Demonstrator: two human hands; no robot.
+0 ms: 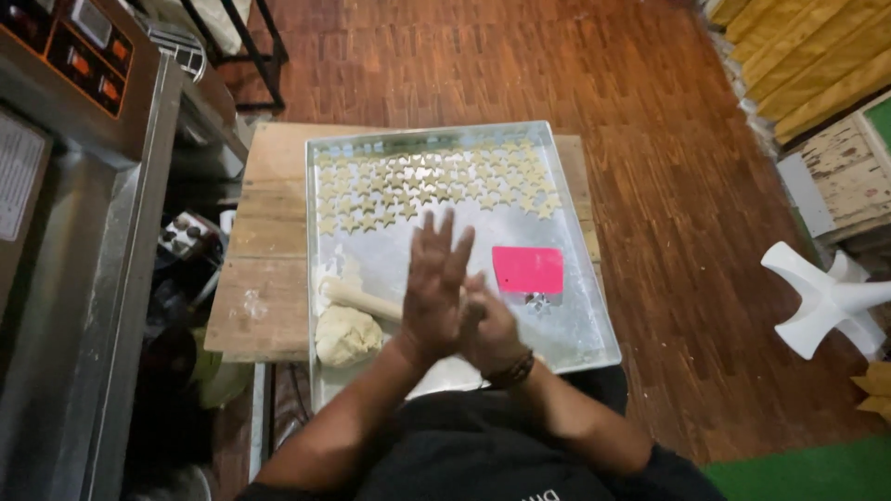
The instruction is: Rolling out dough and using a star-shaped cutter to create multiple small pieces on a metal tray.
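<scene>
Nearest the camera we see our own dark-sleeved forearms rising to the two hands, which meet above the near part of the metal tray (594,325). The left hand (436,288) stands with fingers stretched upward and its palm laid against the right hand (487,327), which sits lower and wears a dark wristband; the palms are pressed together, and we cannot tell whether a bit of dough lies between them.

The lump of dough (347,336) rests at the tray's near left corner, just beside a wooden rolling pin (360,297) lying at a slant along the left side. We judge the lump soft, light and somewhat tacky: it should dent under any pinch, so it is best cupped from below with the whole hand, or a piece pulled off its top.

The star-shaped dough cut-outs (436,186) fill the far end of the tray in rows; they look thin and fragile, likely to bend or tear if lifted by a point. A pink flat scraper (527,269) lies near the right edge, a small star cutter (538,300) touching its near side.

The tray sits on a wooden table (264,241).
</scene>
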